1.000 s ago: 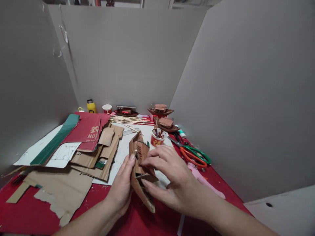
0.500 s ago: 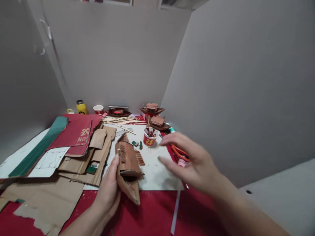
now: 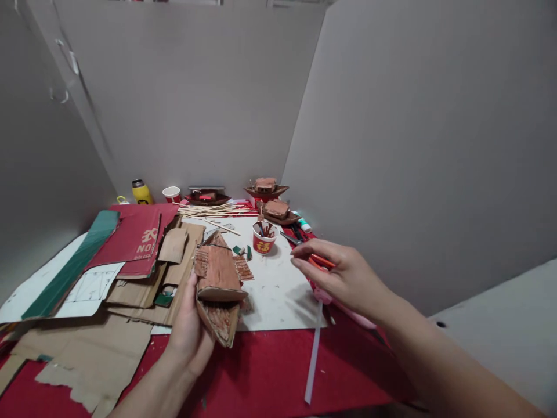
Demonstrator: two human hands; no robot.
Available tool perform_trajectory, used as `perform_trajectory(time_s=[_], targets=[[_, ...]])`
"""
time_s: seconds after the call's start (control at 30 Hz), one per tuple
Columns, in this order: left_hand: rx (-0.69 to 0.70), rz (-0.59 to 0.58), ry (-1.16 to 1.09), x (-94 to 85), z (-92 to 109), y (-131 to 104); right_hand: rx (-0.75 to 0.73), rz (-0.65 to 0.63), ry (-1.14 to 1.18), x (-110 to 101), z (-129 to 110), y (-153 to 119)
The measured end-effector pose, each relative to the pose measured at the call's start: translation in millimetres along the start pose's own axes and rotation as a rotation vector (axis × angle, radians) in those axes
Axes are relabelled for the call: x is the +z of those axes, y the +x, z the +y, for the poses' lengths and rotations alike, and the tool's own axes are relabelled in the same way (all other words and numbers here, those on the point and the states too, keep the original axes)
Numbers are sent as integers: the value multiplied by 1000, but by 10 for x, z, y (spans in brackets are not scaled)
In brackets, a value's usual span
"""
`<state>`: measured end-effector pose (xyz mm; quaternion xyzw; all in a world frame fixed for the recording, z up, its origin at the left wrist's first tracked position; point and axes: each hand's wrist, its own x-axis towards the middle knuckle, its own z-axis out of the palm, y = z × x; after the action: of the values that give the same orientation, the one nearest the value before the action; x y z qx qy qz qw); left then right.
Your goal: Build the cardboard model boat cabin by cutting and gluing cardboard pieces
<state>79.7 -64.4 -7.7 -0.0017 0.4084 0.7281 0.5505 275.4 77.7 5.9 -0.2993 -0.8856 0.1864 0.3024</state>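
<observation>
A small brown cardboard model boat [image 3: 219,273] with a curved roof and ribbed side flaps rests in my left hand [image 3: 189,331], which is closed around its left side and underside. The boat is tilted, its near pointed end towards me. My right hand [image 3: 343,278] hovers at the right with thumb and index fingertips close together; whatever is between them, if anything, is too small to make out. Behind that hand lie scissors with orange handles [image 3: 321,261]. A red paper cup [image 3: 264,245] with brown-smeared insides stands beyond the boat. Green scraps [image 3: 243,252] lie between boat and cup.
Stacked cardboard sheets [image 3: 134,296] and a green strip [image 3: 73,261] cover the left. Thin wooden sticks [image 3: 217,210] lie at the back. Several other model boats [image 3: 277,211], a yellow bottle [image 3: 141,191] and another cup [image 3: 171,194] stand near the grey partition [image 3: 209,104].
My left hand has turned the boat so its roof and near deck face me more, moving it slightly left. The fingers of my right hand, wide apart before, have come together.
</observation>
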Motion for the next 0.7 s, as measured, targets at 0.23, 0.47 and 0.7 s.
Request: perform_trajectory(time_s=[0.23,0.47,0.7], targets=[[80,-14,-50,-26,-49,33,-269,-108,269,227,-504,-84],[57,-46,-102,-58,-87,71,-354,-104,211,442,-545,-44],[78,-34,-80,-56,-93,85,-399,-129,181,475,-544,-7]])
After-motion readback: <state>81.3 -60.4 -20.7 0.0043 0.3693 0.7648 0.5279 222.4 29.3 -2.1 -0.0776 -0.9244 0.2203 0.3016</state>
